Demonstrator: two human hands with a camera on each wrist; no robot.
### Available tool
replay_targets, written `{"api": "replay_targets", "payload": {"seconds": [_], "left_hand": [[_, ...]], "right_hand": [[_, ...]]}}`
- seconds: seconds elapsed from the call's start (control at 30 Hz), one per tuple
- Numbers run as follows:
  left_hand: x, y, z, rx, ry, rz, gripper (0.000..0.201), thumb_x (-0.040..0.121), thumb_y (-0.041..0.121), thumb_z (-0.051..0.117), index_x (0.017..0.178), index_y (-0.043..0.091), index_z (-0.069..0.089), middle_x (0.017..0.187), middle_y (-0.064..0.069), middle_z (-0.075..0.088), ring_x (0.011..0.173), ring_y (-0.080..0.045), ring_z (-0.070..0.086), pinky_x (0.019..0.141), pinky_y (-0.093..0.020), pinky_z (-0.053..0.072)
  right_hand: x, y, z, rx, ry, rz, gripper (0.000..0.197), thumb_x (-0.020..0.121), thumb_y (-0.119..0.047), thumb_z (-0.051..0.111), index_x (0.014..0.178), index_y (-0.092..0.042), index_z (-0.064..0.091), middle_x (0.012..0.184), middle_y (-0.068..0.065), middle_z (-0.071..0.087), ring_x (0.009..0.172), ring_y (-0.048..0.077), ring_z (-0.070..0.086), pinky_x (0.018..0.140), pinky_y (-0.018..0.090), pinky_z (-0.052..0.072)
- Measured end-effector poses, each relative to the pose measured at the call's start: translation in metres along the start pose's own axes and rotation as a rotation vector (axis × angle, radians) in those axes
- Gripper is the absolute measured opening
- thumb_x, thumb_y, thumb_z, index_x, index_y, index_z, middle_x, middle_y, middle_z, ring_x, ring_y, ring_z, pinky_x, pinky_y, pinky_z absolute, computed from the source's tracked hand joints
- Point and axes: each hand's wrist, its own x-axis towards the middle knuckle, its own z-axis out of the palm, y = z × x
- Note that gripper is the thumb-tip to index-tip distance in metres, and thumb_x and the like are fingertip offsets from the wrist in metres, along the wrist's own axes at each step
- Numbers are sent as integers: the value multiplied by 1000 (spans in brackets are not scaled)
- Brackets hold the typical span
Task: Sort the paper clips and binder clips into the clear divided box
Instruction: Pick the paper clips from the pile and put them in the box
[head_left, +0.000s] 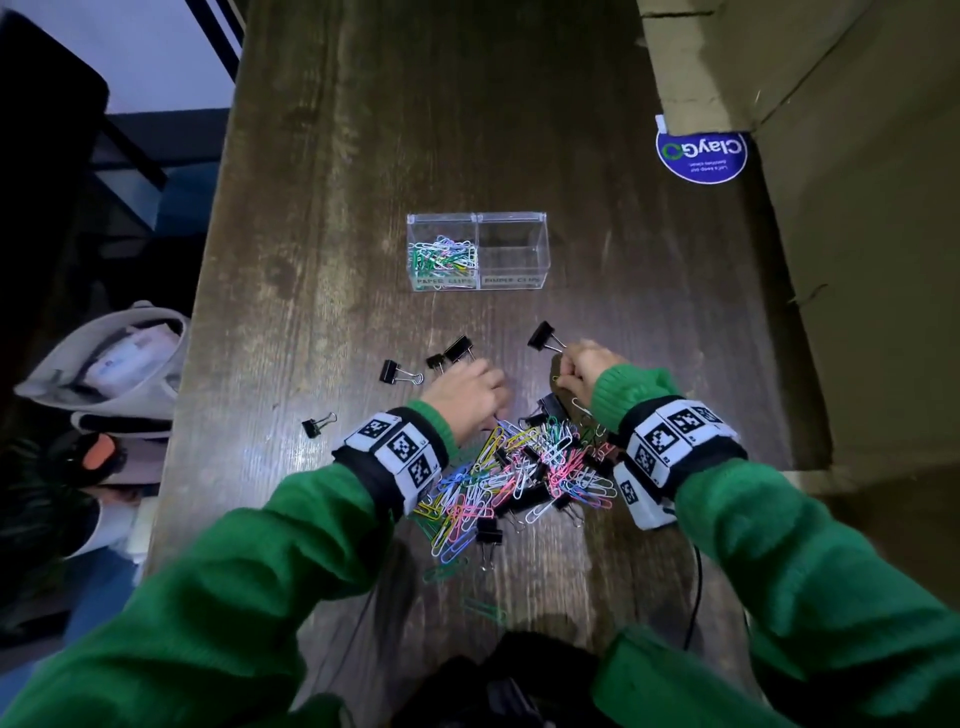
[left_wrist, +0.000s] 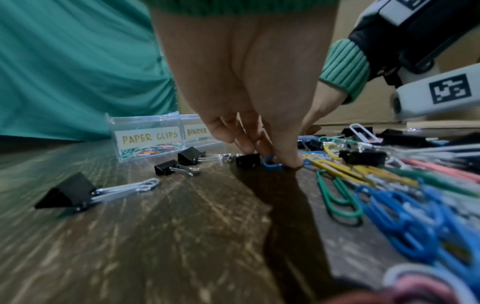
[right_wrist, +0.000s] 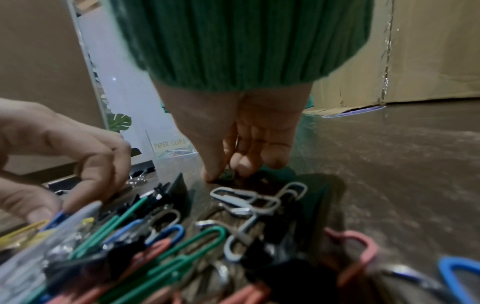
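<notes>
Your two hands work the far edge of a mixed heap of coloured paper clips and black binder clips on a dark wooden surface. Your left hand curls its fingers down and pinches a blue paper clip against the wood, thumb and fingertips closed round it in the left wrist view. Your right hand is curled too, thumb and forefinger nipping a small greenish clip just above the surface; the clip is blurred and its kind is hard to tell.

The clear divided box stands beyond your hands, toward the middle of the surface, well apart from the heap. Its left compartment, labelled PAPER CLIPS, holds a loose bunch of coloured clips; the right one carries a label beginning BINDER.

Several binder clips lie scattered between the heap and the box: one just beyond your right hand, two close beside your left hand, another further toward the left edge, and a small one alone nearer you on the left.

A round blue sticker sits at the right edge, against a cardboard box. A grey bag lies off the left edge.
</notes>
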Motion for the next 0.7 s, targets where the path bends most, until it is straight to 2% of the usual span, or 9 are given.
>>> {"api": "replay_targets", "payload": {"seconds": [0.1, 0.17, 0.23, 0.3, 0.4, 0.5, 0.57, 0.63, 0.7], "left_hand": [[-5, -1, 0, -50, 17, -47, 16, 93, 19, 45, 108, 17, 50, 114, -1, 57, 106, -20, 44, 90, -32, 34], [-12, -3, -1, -168, 81, -130, 15, 93, 13, 42, 108, 15, 47, 106, -5, 62, 100, -22, 49, 88, -33, 35], [-20, -3, -2, -375, 141, -243, 23, 90, 4, 38, 111, 11, 46, 92, -9, 63, 88, -23, 52, 88, -36, 37], [-27, 1, -1, -568, 152, -295, 26, 88, 1, 36, 111, 9, 47, 81, -7, 60, 77, -22, 51, 87, -35, 38], [-32, 11, 4, -626, 56, -314, 20, 91, 7, 36, 105, 7, 51, 70, 2, 51, 73, -21, 51, 82, -34, 41], [-32, 18, 13, -467, -18, -372, 31, 95, 35, 33, 98, 9, 51, 73, -4, 58, 73, -23, 60, 90, -41, 44], [-32, 22, 17, -365, -80, -406, 42, 92, 49, 34, 99, 11, 51, 78, -8, 64, 72, -22, 62, 79, -37, 50], [-33, 26, 19, -371, -84, -405, 40, 90, 51, 41, 99, 13, 52, 86, -8, 67, 74, -22, 63, 72, -33, 53], [-32, 28, 21, -460, -55, -397, 30, 88, 44, 49, 97, 17, 56, 91, -6, 66, 81, -21, 63, 77, -33, 51]], "right_hand": [[-6, 9, -2, 94, 73, 43, 7, 90, -13, 53, 85, -16, 48, 89, 4, 54, 78, 18, 51, 67, 25, 41], [-15, 17, -5, 249, 171, 82, 9, 87, -5, 56, 94, -12, 56, 73, -2, 53, 63, 12, 49, 60, 16, 42], [-24, 23, -6, 328, 156, 114, 13, 84, -3, 61, 96, -10, 60, 66, -3, 53, 54, 5, 45, 63, 19, 48], [-29, 24, -2, 258, 49, 146, 16, 84, -6, 62, 100, -6, 63, 71, -1, 57, 58, 9, 51, 66, 21, 48], [-30, 21, 6, 117, -11, 145, 19, 85, -12, 62, 103, -8, 61, 82, 2, 58, 76, 17, 56, 78, 26, 50], [-30, 19, 10, 51, -19, 137, 12, 87, -11, 59, 99, -10, 62, 85, 2, 58, 78, 19, 56, 79, 28, 52], [-31, 20, 13, 17, 10, 109, 11, 86, -8, 57, 95, -9, 63, 90, 5, 59, 86, 20, 55, 77, 28, 47], [-32, 18, 15, -29, 37, 82, 12, 86, -7, 55, 95, -7, 63, 103, 9, 60, 104, 24, 51, 88, 33, 44], [-33, 15, 18, -96, 3, 69, 15, 88, -7, 53, 101, -7, 60, 110, 11, 60, 112, 26, 49, 97, 36, 41]]}}
